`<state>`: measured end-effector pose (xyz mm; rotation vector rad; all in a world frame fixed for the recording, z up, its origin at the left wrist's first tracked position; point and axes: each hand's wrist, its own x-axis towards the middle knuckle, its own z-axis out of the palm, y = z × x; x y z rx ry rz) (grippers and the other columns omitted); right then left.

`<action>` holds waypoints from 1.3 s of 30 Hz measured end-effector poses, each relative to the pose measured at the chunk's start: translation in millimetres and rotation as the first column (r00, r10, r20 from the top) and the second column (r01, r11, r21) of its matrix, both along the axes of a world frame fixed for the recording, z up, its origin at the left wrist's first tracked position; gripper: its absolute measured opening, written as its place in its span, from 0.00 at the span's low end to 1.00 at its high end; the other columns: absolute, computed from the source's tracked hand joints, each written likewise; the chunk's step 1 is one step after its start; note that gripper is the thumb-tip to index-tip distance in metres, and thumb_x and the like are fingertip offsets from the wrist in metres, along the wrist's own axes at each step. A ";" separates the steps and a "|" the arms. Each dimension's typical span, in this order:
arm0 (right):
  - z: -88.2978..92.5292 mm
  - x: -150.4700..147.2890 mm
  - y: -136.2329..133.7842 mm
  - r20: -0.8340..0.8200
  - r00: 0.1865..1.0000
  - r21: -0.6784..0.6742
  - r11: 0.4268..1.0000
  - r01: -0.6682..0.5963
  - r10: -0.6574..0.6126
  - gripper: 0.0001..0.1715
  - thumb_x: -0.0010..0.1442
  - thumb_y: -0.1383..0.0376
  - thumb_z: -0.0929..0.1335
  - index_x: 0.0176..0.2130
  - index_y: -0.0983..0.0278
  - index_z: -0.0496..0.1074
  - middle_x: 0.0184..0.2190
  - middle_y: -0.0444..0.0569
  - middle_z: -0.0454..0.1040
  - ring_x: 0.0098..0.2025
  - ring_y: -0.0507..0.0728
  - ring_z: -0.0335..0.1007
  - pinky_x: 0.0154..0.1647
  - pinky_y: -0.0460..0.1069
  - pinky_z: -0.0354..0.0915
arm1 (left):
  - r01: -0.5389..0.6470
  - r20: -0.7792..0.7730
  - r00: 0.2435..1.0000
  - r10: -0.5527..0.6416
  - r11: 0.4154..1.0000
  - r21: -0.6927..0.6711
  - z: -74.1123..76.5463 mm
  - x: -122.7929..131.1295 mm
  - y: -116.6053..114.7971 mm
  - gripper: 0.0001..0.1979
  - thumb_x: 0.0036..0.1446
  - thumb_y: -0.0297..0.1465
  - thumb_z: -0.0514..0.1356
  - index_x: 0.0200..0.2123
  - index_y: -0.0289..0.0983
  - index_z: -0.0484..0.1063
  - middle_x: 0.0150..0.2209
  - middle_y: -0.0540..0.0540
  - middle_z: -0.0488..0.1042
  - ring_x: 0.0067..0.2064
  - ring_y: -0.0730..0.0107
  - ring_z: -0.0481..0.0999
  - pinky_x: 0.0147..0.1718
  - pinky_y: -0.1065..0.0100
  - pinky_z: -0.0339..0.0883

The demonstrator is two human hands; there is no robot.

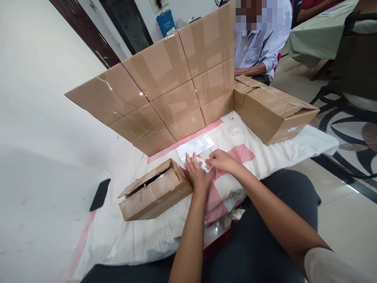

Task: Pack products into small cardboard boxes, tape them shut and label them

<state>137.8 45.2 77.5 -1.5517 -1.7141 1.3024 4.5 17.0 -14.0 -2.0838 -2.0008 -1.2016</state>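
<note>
A small white box-like object with a greyish face lies between my hands, low over the cloth-covered surface. My left hand has its fingers and thumb around it. From the right, my right hand reaches in with curled fingers, the fingertips pinched at the object's edge; anything inside that pinch is hidden. Just beyond my fingers lies a white sheet of paper printed with small outlined rectangles. The near edge of the sheet is partly covered by my left fingers.
A tall cardboard panel stands behind the paper. One cardboard box sits left of my hands, another box at the right. A dark phone-like slab lies far left on the cloth. Another person sits beyond the panel.
</note>
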 end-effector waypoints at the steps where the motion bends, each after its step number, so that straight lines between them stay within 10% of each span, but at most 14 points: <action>1: 1.4 3.6 -3.4 -0.068 0.998 -0.029 1.000 -0.011 0.009 0.20 0.55 0.70 0.67 0.17 0.62 0.56 0.21 0.45 0.77 0.21 0.50 0.69 0.22 0.45 0.56 | 0.000 0.003 1.000 0.000 1.000 -0.002 0.6 0.2 -0.1 0.49 0.48 0.38 0.69 0.69 0.34 0.49 0.72 0.25 0.45 0.73 0.41 0.49 0.68 0.42 0.49; 6: 6.6 19.9 -11.6 -0.297 0.955 0.002 1.000 -0.016 0.016 0.22 0.52 0.71 0.68 0.16 0.60 0.54 0.13 0.42 0.68 0.31 0.55 0.77 0.24 0.43 0.57 | 0.004 0.013 1.000 -0.004 1.000 0.009 0.4 -0.9 0.6 0.50 0.49 0.41 0.69 0.69 0.34 0.49 0.72 0.26 0.45 0.72 0.42 0.50 0.68 0.43 0.48; 20: -10.9 24.6 -2.5 -0.107 0.993 -0.001 0.998 -0.056 0.056 0.24 0.49 0.77 0.65 0.18 0.60 0.46 0.13 0.36 0.48 0.25 0.54 0.76 0.21 0.43 0.51 | -0.014 -0.019 1.000 0.014 1.000 -0.002 1.3 -1.1 2.1 0.49 0.48 0.42 0.69 0.68 0.34 0.51 0.71 0.26 0.48 0.72 0.43 0.51 0.68 0.44 0.49; 39: -15.3 12.0 -8.1 -0.157 0.987 -0.065 0.997 -0.044 0.033 0.26 0.51 0.79 0.66 0.17 0.60 0.48 0.14 0.40 0.64 0.24 0.54 0.75 0.21 0.43 0.61 | -0.090 0.003 0.996 0.090 0.996 -0.017 -3.5 0.6 1.2 0.43 0.48 0.41 0.68 0.62 0.33 0.53 0.70 0.24 0.49 0.72 0.42 0.50 0.68 0.44 0.49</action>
